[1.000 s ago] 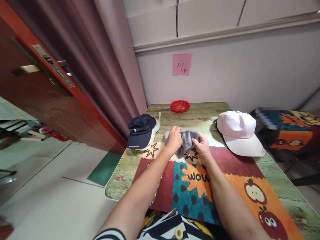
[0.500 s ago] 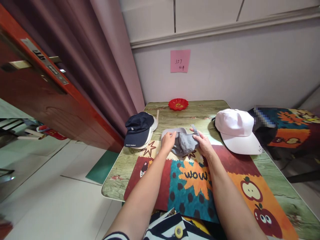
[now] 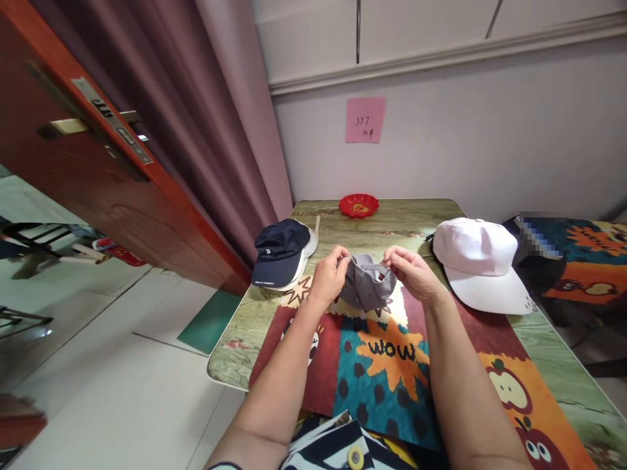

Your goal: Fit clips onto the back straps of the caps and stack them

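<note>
A grey baseball cap (image 3: 368, 287) is held between my two hands above the patterned mat (image 3: 372, 405). My left hand (image 3: 331, 273) pinches its left edge with thumb and fingers. At the cap's upper right rim, my right hand (image 3: 409, 269) is closed with fingertips pressed together on the edge. The cap's crown faces me, and its brim is mostly hidden. To the left lies a navy cap (image 3: 279, 251) overlapping a white cap (image 3: 298, 267). On the right, a white cap (image 3: 477, 258) sits over something dark.
The wood-patterned table (image 3: 235, 346) carries a red scalloped dish (image 3: 359, 205) at its back edge. A pink note (image 3: 366, 120) sticks to the wall behind. On the left stand a purple curtain (image 3: 220, 111) and a wooden door (image 3: 98, 170). A dark seat with patterned cloth (image 3: 582, 281) is at right.
The grey cap has been turned, so its brim no longer shows at the left. My right hand has risen slightly and grips the rim from above. The view has shifted a little left.
</note>
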The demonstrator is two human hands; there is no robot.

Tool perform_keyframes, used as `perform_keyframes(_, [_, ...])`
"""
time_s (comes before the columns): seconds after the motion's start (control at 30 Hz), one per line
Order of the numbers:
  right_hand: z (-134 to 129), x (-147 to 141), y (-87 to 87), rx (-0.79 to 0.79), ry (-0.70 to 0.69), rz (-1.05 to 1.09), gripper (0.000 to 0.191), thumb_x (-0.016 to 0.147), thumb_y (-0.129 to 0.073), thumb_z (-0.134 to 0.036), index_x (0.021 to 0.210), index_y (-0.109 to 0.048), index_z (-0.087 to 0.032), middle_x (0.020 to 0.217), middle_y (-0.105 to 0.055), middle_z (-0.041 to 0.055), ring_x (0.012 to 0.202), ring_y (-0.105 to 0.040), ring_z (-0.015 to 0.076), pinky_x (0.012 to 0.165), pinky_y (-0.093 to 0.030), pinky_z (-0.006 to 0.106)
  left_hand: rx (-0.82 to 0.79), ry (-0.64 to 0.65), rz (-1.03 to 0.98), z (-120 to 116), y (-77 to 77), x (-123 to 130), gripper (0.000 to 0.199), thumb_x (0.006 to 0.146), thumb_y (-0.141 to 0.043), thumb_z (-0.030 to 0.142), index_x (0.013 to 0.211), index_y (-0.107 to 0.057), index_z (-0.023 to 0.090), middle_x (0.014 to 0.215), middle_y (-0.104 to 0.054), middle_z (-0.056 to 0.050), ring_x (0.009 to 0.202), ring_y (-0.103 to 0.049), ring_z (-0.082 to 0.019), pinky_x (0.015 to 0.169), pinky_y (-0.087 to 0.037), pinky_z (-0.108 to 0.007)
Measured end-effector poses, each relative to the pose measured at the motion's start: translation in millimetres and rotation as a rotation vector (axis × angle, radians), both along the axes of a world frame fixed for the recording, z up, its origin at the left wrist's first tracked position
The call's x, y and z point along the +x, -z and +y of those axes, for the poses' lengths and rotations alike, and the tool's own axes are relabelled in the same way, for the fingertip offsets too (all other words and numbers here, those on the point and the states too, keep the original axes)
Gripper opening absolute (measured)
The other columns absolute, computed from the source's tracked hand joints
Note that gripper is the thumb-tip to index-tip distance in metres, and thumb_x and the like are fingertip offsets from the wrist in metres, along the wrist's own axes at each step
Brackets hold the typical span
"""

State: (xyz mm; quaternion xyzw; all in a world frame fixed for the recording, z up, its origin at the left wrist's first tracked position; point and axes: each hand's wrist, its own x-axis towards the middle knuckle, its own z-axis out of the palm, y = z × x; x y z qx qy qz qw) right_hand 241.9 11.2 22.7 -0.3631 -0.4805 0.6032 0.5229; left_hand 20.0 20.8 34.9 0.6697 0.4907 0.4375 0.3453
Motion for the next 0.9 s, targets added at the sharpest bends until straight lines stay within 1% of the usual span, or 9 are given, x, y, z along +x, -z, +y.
perform_keyframes(0.1, [-2, -14, -25.1, -0.001, -0.160, -0.164, 0.038, 0.081, -0.077, -0.055, 0.092, -0.068, -0.020, 0.080, -0.071, 0.0043, 0.065, -0.060, 0.0147, 0.057, -0.046, 0.025, -0.065, 0.018, -0.095, -1, -3.2, 4, 0.010, 0.084, -0.060, 0.030, 0.088, -0.056, 0.022, 0.080, -0.056, 0.001, 0.066, -0.058, -0.012, 0.050, -0.049, -0.018])
perform_keyframes(0.17, [-2, -21, -32.4, 0.015, -0.182, -0.199, 0.037, 0.078, -0.080, -0.049, 0.097, -0.068, -0.019, 0.080, -0.072, 0.0041, 0.064, -0.060, 0.0134, 0.058, -0.046, 0.024, -0.152, 0.029, -0.257, -2, -4.9, 6, 0.019, 0.077, -0.064, 0.027, 0.094, -0.055, 0.022, 0.088, -0.056, -0.001, 0.074, -0.061, -0.014, 0.052, -0.054, -0.021])
perform_keyframes(0.27, [-3, -26, -31.6, 0.061, -0.098, -0.159, 0.035, 0.078, -0.079, -0.042, 0.104, -0.070, -0.019, 0.079, -0.071, 0.0027, 0.061, -0.058, 0.0118, 0.055, -0.045, 0.023, -0.244, 0.048, -0.465, -5, -10.5, 6, 0.039, 0.067, -0.071, 0.021, 0.103, -0.056, 0.021, 0.096, -0.057, -0.003, 0.083, -0.062, -0.016, 0.061, -0.060, -0.027])
perform_keyframes(0.37, [-2, -27, -29.1, 0.054, 0.013, -0.157, 0.030, 0.079, -0.076, -0.040, 0.100, -0.073, -0.019, 0.073, -0.069, 0.0020, 0.059, -0.059, 0.0119, 0.054, -0.048, 0.024, -0.264, 0.035, -0.535, -6, -15.3, 5, 0.043, 0.061, -0.074, 0.018, 0.100, -0.056, 0.020, 0.097, -0.059, -0.003, 0.086, -0.063, -0.016, 0.067, -0.061, -0.029])
perform_keyframes(0.47, [-2, -31, -31.6, 0.040, 0.081, -0.191, 0.032, 0.078, -0.077, -0.046, 0.094, -0.074, -0.019, 0.073, -0.066, 0.0017, 0.059, -0.059, 0.0120, 0.052, -0.047, 0.023, -0.173, -0.010, -0.470, -4, -14.2, 7, 0.043, 0.060, -0.073, 0.014, 0.099, -0.056, 0.021, 0.098, -0.061, -0.003, 0.088, -0.064, -0.016, 0.072, -0.059, -0.029])
perform_keyframes(0.6, [-3, -42, -34.8, 0.084, 0.162, -0.255, 0.043, 0.078, -0.074, -0.062, 0.079, -0.072, -0.019, 0.066, -0.061, 0.0005, 0.055, -0.053, 0.0116, 0.049, -0.042, 0.024, 0.020, -0.047, -0.218, -3, -11.1, 17, 0.047, 0.065, -0.068, 0.007, 0.108, -0.060, 0.023, 0.100, -0.065, -0.003, 0.095, -0.066, -0.018, 0.085, -0.056, -0.031])
perform_keyframes(0.73, [-3, -49, -32.5, 0.097, 0.182, -0.309, 0.047, 0.074, -0.077, -0.065, 0.070, -0.071, -0.018, 0.059, -0.058, 0.0001, 0.054, -0.050, 0.0117, 0.050, -0.038, 0.024, 0.123, -0.090, -0.033, -10, -18.1, 26, 0.044, 0.071, -0.066, 0.006, 0.112, -0.062, 0.024, 0.098, -0.068, -0.003, 0.097, -0.068, -0.020, 0.088, -0.055, -0.034])
perform_keyframes(0.8, [-2, -49, -30.9, 0.079, 0.200, -0.255, 0.044, 0.069, -0.083, -0.061, 0.073, -0.071, -0.018, 0.064, -0.062, 0.0005, 0.056, -0.050, 0.0118, 0.052, -0.040, 0.024, 0.143, -0.086, -0.008, -14, -23.2, 27, 0.044, 0.072, -0.067, 0.007, 0.111, -0.062, 0.025, 0.101, -0.070, -0.004, 0.099, -0.068, -0.021, 0.087, -0.056, -0.033])
perform_keyframes(0.9, [-1, -47, -29.8, 0.064, 0.235, -0.139, 0.043, 0.064, -0.088, -0.057, 0.073, -0.069, -0.019, 0.065, -0.061, -0.0005, 0.055, -0.047, 0.0111, 0.051, -0.040, 0.025, 0.104, -0.009, -0.096, -17, -28.1, 28, 0.038, 0.074, -0.072, 0.014, 0.110, -0.062, 0.024, 0.108, -0.070, -0.007, 0.100, -0.069, -0.021, 0.077, -0.059, -0.028])
